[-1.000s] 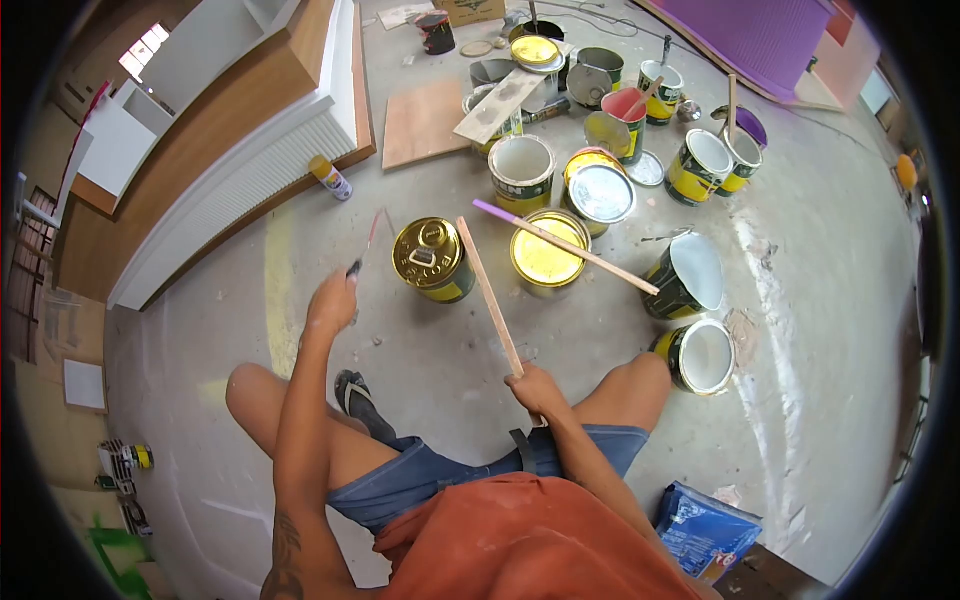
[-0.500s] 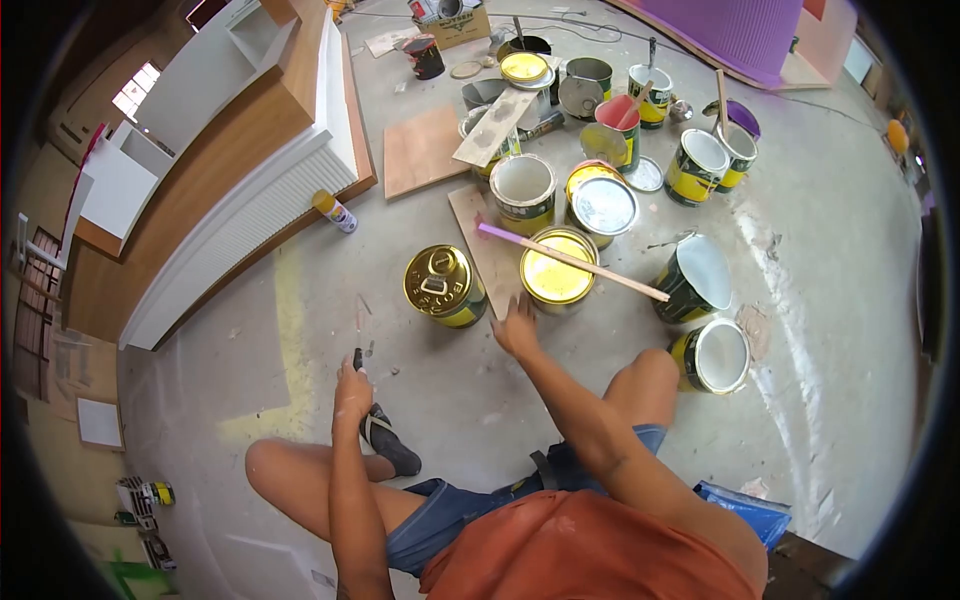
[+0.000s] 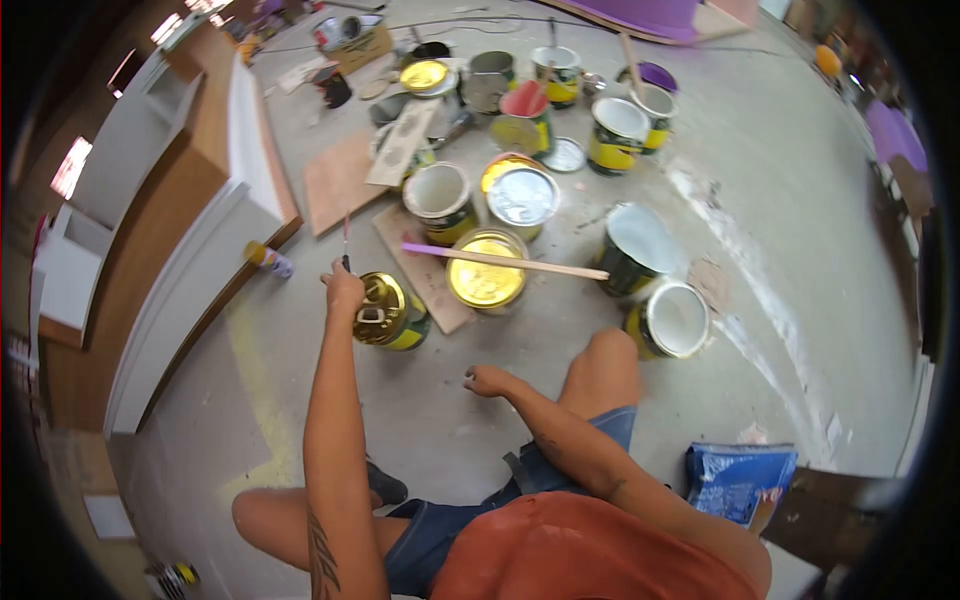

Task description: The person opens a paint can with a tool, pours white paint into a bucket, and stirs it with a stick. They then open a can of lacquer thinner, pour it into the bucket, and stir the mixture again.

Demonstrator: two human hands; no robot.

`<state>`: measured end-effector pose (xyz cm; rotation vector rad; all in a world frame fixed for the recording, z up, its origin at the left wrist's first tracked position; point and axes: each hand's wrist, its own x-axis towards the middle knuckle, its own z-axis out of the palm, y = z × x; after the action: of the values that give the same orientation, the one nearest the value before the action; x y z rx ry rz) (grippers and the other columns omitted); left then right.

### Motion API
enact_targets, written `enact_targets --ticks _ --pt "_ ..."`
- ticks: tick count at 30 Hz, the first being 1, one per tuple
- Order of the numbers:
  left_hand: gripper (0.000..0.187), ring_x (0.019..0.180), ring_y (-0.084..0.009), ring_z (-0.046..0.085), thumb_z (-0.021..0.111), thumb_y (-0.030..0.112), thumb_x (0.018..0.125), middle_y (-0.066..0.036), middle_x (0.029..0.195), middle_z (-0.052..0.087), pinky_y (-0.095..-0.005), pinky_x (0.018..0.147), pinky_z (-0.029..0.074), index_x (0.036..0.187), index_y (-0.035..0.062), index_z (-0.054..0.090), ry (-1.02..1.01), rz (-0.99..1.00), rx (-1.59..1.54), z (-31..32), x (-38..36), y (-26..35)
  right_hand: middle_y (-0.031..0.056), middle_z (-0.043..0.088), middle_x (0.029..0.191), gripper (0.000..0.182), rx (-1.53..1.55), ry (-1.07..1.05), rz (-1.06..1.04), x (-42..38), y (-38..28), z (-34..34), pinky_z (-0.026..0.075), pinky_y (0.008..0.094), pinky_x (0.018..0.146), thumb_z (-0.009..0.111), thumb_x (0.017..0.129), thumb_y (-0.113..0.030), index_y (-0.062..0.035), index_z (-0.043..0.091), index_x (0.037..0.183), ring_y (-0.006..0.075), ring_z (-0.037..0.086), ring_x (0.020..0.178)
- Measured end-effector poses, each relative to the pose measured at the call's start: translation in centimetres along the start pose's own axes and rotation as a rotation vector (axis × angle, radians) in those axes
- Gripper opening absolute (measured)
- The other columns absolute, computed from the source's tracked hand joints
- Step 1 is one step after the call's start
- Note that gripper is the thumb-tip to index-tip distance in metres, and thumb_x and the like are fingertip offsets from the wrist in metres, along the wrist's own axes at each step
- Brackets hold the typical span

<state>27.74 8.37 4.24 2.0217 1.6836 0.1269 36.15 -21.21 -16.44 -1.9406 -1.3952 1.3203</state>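
Observation:
My left hand is closed round the black handle of a screwdriver, its thin shaft pointing up and away from me. Just beside that hand stands a sealed paint can with a gold top. My right hand hovers over the floor with curled fingers, and I see nothing in it. Ahead of it are a flat wooden board and a paint can with a yellow-gold lid. A wooden stick with a purple end lies across that lid.
Several open paint cans crowd the floor ahead, some with stirring sticks. Two more stand before my right knee. A curved white and wood counter is at left, with a spray can beside it. A blue bag lies at right.
My left hand has moved forward with the screwdriver, up beside the gold-topped can. My right hand has drawn back from the board's end and curled its fingers. The view has shifted.

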Motion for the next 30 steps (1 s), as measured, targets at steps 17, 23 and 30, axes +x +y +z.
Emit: enact_targets --ticks 17,23,30 --pt "0.049 0.107 -0.0384 0.061 0.061 0.032 0.095 -0.023 0.118 0.062 -0.0394 0.097 0.047 0.135 0.0049 0.053 -1.089 0.419 0.453 4.9 -25.3 -11.8 0.0182 0.071 0.087 0.040 0.335 0.015 -0.209 -15.0 -7.8 -15.5 0.054 0.0403 0.075 0.059 0.094 -0.038 -0.0021 0.070 0.106 0.0322 0.069 0.081" --pt "0.039 0.093 -0.0289 0.065 0.061 0.027 0.095 -0.018 0.111 0.066 -0.0369 0.087 0.051 0.129 0.0075 0.060 -0.850 0.477 0.031 6.3 -29.6 -5.7 0.0121 0.068 0.114 0.026 0.357 1.400 0.276 -29.8 9.3 -25.9 0.052 0.0341 0.082 0.063 0.092 -0.021 -0.0022 0.065 0.110 0.0228 0.066 0.101" --pt "0.039 0.100 -0.0345 0.065 0.057 0.028 0.096 -0.021 0.116 0.064 -0.0410 0.092 0.049 0.128 0.0046 0.060 -1.183 0.681 0.282 14.3 -31.5 -15.0 0.0141 0.065 0.098 0.051 0.741 0.881 0.757 -35.0 17.1 -25.2 0.060 0.0430 0.072 0.065 0.093 -0.038 0.0009 0.053 0.125 0.0284 0.068 0.090"
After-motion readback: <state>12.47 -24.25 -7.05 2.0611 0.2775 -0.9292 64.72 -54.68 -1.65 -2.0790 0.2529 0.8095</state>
